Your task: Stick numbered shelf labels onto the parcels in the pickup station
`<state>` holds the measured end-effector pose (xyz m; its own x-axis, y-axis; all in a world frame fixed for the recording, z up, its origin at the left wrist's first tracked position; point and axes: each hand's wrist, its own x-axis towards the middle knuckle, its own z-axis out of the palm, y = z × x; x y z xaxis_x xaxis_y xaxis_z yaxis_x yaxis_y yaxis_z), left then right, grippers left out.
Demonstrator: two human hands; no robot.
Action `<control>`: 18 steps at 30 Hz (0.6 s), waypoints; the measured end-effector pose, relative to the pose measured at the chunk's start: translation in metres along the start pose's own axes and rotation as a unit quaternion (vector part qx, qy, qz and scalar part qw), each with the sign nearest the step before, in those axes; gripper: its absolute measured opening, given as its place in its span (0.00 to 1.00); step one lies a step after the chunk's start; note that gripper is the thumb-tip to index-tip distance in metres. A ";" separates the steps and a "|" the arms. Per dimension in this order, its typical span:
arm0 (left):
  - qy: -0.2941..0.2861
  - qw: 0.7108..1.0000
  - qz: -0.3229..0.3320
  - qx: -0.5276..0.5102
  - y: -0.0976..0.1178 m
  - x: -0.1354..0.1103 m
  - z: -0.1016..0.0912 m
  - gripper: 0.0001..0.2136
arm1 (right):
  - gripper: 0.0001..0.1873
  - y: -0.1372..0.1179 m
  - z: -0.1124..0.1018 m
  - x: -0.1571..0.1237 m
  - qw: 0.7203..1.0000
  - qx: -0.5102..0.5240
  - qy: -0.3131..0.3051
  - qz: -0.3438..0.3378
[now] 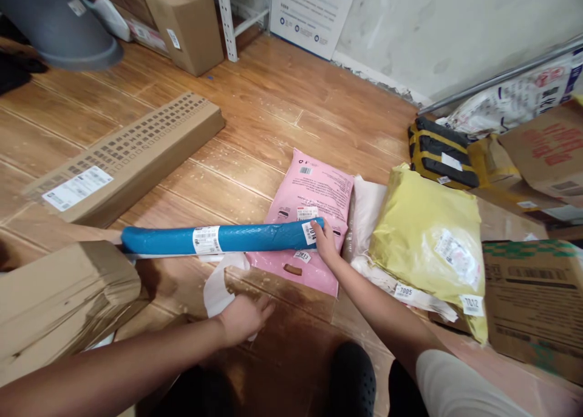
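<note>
A long blue plastic-wrapped parcel (255, 237) stretches across the middle, its right part over a pink mailing bag (314, 189). My right hand (324, 242) grips the parcel's right end, its fingers beside a small white sticker (310, 233) reading 7014. Below the parcel, my left hand (246, 317) is closed on a curling white paper strip (215, 289); the hand is slightly blurred. A printed shipping label (206, 240) sits near the parcel's middle. The pink bag carries a sticker (302, 257) reading 7013.
Yellow (428, 223) and white bags lie right of the pink one. Cardboard boxes (532, 301) and a black taped parcel (441, 153) line the right side. A long carton (136, 156) and a brown-paper package (64, 295) lie left. A shelf post (226, 19) stands behind.
</note>
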<state>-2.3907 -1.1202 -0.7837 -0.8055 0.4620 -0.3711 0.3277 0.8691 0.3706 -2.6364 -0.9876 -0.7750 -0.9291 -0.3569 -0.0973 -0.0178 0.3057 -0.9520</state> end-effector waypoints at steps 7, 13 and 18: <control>0.089 0.973 -0.101 -0.189 -0.028 -0.014 -0.029 0.08 | 0.20 0.030 -0.007 -0.027 0.996 -0.045 -0.040 0.065; 0.352 0.770 -0.214 -0.487 -0.056 -0.043 -0.067 0.13 | 0.23 0.064 -0.024 -0.092 0.991 -0.130 -0.009 0.018; 0.465 0.645 -0.261 -0.547 -0.049 -0.046 -0.076 0.13 | 0.25 -0.005 0.010 -0.103 0.975 -0.042 -0.208 -0.072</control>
<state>-2.4070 -1.1974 -0.7199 -0.7797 -0.5917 -0.2051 -0.2423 -0.0170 0.9701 -2.5368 -0.9614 -0.7633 -0.6850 -0.7230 -0.0902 -0.1836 0.2910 -0.9389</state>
